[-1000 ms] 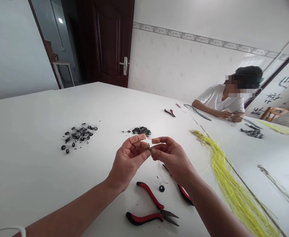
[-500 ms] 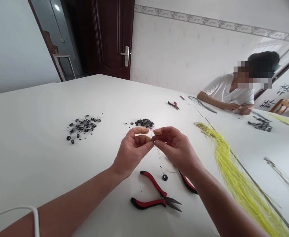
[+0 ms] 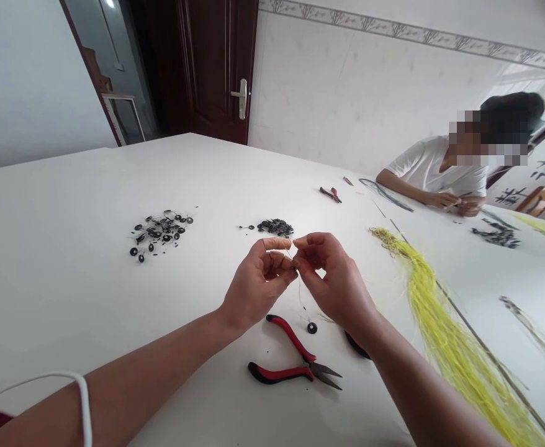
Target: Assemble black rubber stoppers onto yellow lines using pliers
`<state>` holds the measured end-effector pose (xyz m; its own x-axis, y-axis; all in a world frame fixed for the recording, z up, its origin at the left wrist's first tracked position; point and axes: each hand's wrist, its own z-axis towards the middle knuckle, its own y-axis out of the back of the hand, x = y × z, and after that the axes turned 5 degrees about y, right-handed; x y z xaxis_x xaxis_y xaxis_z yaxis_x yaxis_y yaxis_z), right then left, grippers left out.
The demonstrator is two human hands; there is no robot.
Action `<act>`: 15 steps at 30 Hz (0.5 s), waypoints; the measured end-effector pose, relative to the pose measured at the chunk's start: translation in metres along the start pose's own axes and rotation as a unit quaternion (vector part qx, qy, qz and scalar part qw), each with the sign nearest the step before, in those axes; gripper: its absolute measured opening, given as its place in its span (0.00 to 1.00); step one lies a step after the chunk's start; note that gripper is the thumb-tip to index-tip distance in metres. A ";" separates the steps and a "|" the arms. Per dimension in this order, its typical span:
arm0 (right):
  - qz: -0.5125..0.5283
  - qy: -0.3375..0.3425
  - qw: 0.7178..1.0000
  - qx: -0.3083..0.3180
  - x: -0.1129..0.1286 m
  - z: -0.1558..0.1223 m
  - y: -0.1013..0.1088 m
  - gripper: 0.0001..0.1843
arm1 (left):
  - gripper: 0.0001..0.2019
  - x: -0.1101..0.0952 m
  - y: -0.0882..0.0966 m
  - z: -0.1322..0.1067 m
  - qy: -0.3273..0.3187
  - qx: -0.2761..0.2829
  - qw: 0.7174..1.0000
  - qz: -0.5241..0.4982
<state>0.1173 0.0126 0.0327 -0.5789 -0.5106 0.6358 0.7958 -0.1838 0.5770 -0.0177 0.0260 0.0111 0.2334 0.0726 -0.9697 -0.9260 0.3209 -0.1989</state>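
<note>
My left hand [image 3: 254,282] and my right hand [image 3: 335,282] meet at the fingertips above the table. Both are closed in a pinch on a thin pale thread [image 3: 300,292], which hangs down between them. Whatever small part sits at the pinch is too tiny to make out. Below the hands lies a black ring-shaped disc [image 3: 312,328], with a short dark bit near it. Closer to me are red-and-black pliers [image 3: 292,338], jaws apart. A second dark tool handle [image 3: 357,346] is mostly covered by my right forearm.
Black discs [image 3: 161,231] and small dark pieces [image 3: 276,228] lie in piles. A yellow strand bundle [image 3: 424,292] runs along the right, beside a dark seam. Farther off lie another pair of pliers [image 3: 331,194] and a person [image 3: 433,167] working at the table. A white cable [image 3: 84,397] crosses my left forearm.
The view has shifted slightly. My right hand's fingers have curled in and the fingertips of both hands sit closer together. The thread stays pinched; the pliers and piles lie as before.
</note>
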 end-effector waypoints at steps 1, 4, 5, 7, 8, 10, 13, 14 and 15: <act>0.001 0.000 1.000 -0.008 0.000 0.000 0.000 0.14 | 0.16 0.000 -0.001 -0.001 0.000 -0.003 1.000 -0.003; 0.009 -0.001 1.000 -0.012 0.001 0.000 -0.001 0.16 | 0.15 0.001 -0.002 -0.001 0.006 -0.012 1.000 -0.018; 0.017 -0.002 1.000 -0.011 0.001 0.001 -0.001 0.15 | 0.13 0.001 -0.001 0.000 0.007 -0.017 1.000 -0.025; 0.046 -0.013 0.999 -0.012 0.002 0.001 -0.001 0.11 | 0.11 0.000 0.000 0.001 0.010 -0.031 0.999 -0.040; 0.067 -0.023 0.997 -0.015 0.002 0.002 -0.002 0.10 | 0.11 -0.001 0.001 0.002 0.011 -0.040 0.998 -0.048; 0.115 -0.048 0.992 -0.009 0.001 0.002 -0.004 0.09 | 0.11 -0.005 0.003 0.004 0.017 -0.057 0.996 -0.061; 0.166 -0.077 0.983 0.020 -0.002 0.002 -0.007 0.13 | 0.12 -0.009 0.007 0.006 0.030 -0.079 0.994 -0.076; 0.175 -0.082 0.981 0.023 -0.003 0.002 -0.009 0.13 | 0.12 -0.010 0.008 0.006 0.036 -0.083 0.993 -0.080; 0.183 -0.087 0.979 0.021 -0.004 0.002 -0.009 0.13 | 0.12 -0.011 0.008 0.007 0.041 -0.086 0.992 -0.084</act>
<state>0.1116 0.0178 0.0258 -0.2812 -0.3851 0.8790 0.9495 0.0208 0.3129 -0.0260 0.0341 0.0206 0.3708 -0.0483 -0.9275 -0.9146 0.1547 -0.3737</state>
